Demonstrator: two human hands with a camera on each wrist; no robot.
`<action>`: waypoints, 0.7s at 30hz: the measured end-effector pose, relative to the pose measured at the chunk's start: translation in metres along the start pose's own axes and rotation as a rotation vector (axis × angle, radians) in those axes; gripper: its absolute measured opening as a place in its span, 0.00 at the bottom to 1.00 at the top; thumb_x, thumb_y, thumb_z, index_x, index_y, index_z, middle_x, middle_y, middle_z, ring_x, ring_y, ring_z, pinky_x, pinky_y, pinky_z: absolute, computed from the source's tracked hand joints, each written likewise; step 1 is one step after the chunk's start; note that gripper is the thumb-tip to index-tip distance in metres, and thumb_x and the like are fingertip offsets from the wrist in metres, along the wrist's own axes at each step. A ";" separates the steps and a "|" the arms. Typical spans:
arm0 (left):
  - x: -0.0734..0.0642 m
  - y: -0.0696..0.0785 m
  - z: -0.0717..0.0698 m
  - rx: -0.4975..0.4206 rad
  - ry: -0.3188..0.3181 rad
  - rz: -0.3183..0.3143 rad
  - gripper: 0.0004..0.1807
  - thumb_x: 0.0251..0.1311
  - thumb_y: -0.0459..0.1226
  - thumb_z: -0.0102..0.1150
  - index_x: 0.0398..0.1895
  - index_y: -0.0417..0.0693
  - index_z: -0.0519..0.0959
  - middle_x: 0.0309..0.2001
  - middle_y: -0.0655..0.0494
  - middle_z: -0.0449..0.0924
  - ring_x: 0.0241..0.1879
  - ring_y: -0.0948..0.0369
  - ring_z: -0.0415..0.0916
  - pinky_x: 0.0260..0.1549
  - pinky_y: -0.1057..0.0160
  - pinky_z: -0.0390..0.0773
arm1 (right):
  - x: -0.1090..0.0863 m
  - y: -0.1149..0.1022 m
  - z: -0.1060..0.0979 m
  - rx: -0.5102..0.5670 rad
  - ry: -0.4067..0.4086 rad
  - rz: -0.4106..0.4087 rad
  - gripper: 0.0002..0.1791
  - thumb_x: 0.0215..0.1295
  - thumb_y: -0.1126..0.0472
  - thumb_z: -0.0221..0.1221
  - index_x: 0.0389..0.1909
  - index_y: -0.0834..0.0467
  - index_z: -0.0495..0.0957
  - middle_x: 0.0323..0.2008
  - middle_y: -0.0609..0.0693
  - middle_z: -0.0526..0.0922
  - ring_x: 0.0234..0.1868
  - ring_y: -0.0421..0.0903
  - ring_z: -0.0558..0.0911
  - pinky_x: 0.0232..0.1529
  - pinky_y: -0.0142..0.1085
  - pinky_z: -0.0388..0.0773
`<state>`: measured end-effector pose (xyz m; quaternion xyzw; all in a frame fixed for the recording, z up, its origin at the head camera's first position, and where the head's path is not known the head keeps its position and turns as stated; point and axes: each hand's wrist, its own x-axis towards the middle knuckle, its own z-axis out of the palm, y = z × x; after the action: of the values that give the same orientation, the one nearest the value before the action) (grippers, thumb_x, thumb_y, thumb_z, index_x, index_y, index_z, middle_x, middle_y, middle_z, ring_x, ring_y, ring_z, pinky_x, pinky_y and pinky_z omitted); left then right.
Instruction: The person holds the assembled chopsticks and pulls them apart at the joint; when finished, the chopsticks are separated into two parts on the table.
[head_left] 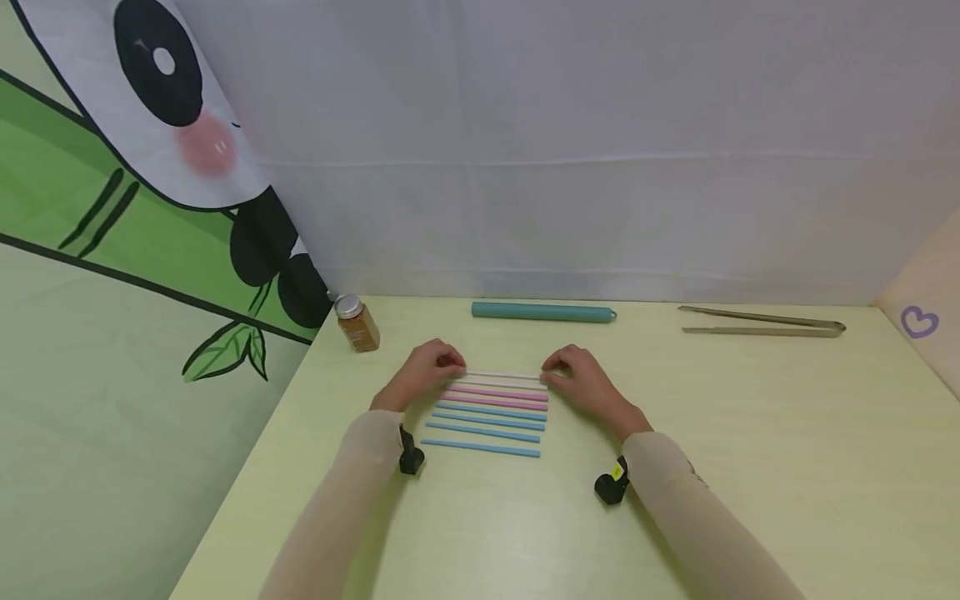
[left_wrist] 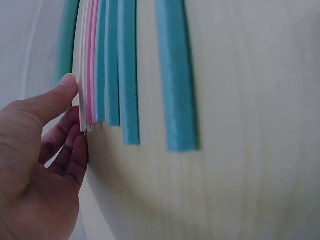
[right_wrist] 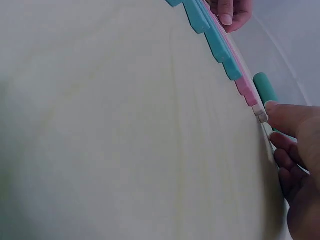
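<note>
At the back-left corner of the counter (head_left: 825,458), a jar (head_left: 362,330) with a silvery lid stands well apart from the sticks, apparently kept where a forearm will not knock it. The person's left hand (head_left: 422,373) comes next, its thumb and fingertips drawn narrow and pinching the left end of the farthest white stick (head_left: 502,375). Gripping only the tip probably avoids disturbing the neighbours. That stick heads a row toward the counter's near edge: a second white stick (head_left: 501,385), two pink sticks (head_left: 495,392), then four blue sticks (head_left: 480,447). All lie roughly along the back edge, grouped by colour, with slightly wider gaps among the nearest blue ones. Beyond them, a teal rod (head_left: 540,312) rests just beside the back edge, seemingly set aside. The right hand (head_left: 585,387) pinches the white stick's other end, fingers bent close; a hold at both ends likely keeps it straight with the row. Near the back-right corner, metal tongs (head_left: 765,332) lie spread, well apart from either hand.
</note>
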<state>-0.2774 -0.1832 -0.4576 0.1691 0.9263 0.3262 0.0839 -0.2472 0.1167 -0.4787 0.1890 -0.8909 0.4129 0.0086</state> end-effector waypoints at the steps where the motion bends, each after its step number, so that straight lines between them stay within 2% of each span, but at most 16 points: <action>1: 0.000 0.000 0.000 0.005 -0.001 0.004 0.06 0.62 0.37 0.61 0.38 0.45 0.82 0.38 0.51 0.75 0.39 0.58 0.72 0.45 0.58 0.74 | 0.000 0.000 0.000 0.000 -0.004 -0.002 0.08 0.63 0.59 0.62 0.40 0.59 0.82 0.44 0.55 0.79 0.49 0.53 0.75 0.56 0.49 0.69; 9: 0.004 -0.002 0.003 0.040 0.010 0.024 0.04 0.61 0.36 0.61 0.35 0.45 0.82 0.35 0.52 0.74 0.37 0.58 0.71 0.42 0.59 0.74 | -0.001 -0.002 0.000 -0.052 -0.017 -0.015 0.04 0.63 0.60 0.62 0.35 0.58 0.82 0.43 0.54 0.78 0.47 0.53 0.74 0.53 0.49 0.69; 15: 0.002 0.002 0.003 -0.018 0.020 0.011 0.04 0.64 0.36 0.59 0.35 0.45 0.80 0.36 0.52 0.76 0.36 0.59 0.71 0.41 0.61 0.73 | -0.002 -0.005 -0.003 -0.054 0.020 -0.002 0.04 0.64 0.60 0.61 0.36 0.57 0.82 0.43 0.54 0.79 0.49 0.53 0.74 0.54 0.50 0.68; 19: 0.000 0.007 0.001 -0.052 0.046 0.013 0.04 0.65 0.37 0.57 0.37 0.45 0.79 0.35 0.53 0.79 0.35 0.59 0.71 0.38 0.62 0.73 | -0.004 -0.008 -0.007 -0.002 0.039 0.016 0.04 0.66 0.59 0.59 0.38 0.55 0.80 0.40 0.50 0.82 0.46 0.50 0.77 0.51 0.46 0.72; 21: 0.000 0.012 -0.001 -0.025 0.060 0.035 0.05 0.65 0.36 0.57 0.38 0.45 0.80 0.36 0.53 0.79 0.35 0.60 0.72 0.39 0.62 0.74 | -0.005 -0.012 -0.010 0.043 0.041 0.006 0.04 0.67 0.60 0.58 0.39 0.56 0.78 0.37 0.50 0.83 0.42 0.47 0.79 0.46 0.43 0.75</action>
<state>-0.2749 -0.1753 -0.4491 0.1746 0.9210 0.3441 0.0525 -0.2397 0.1191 -0.4644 0.1778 -0.8820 0.4360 0.0215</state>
